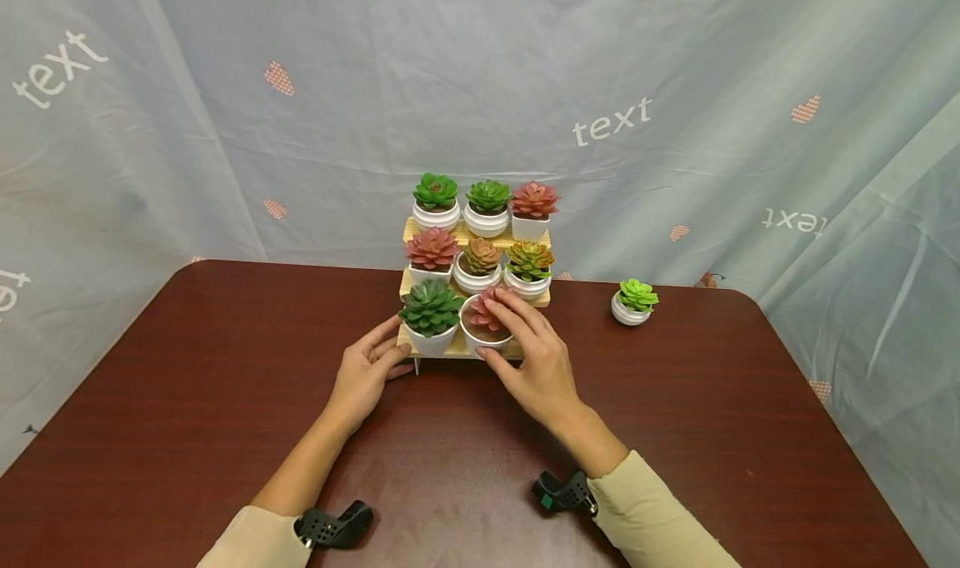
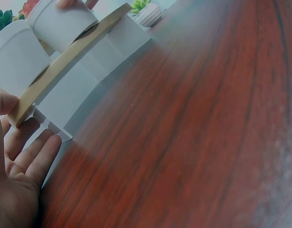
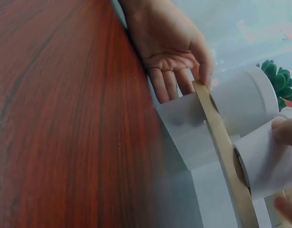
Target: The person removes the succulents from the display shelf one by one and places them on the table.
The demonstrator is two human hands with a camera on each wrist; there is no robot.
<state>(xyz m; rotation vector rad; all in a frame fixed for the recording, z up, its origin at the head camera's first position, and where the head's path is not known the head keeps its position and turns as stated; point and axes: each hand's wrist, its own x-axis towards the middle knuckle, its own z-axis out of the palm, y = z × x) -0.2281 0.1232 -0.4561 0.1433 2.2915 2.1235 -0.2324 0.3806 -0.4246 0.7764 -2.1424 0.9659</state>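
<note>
A three-tier wooden plant stand [image 1: 454, 349] with white side supports stands on the table, bearing several potted succulents. At its front left corner my left hand [image 1: 365, 376] pinches the lowest board, thumb on top and fingers underneath. My right hand [image 1: 542, 372] grips a round white pot [image 1: 480, 345] holding a red succulent [image 1: 487, 311], on the right part of the lowest board; fingers reach over its far side and the thumb is at the front. In the right wrist view that pot [image 3: 267, 161] is slightly tilted on its slot. Beside it sits a dark green succulent [image 1: 431, 307] in a white pot.
Red, orange and yellow-green succulents [image 1: 529, 260] fill the middle tier; two green and one red [image 1: 534, 200] stand on top. A small bright green succulent [image 1: 636, 295] sits apart on the table [image 1: 675, 435] at right. A grey curtain [image 1: 465, 68] hangs behind.
</note>
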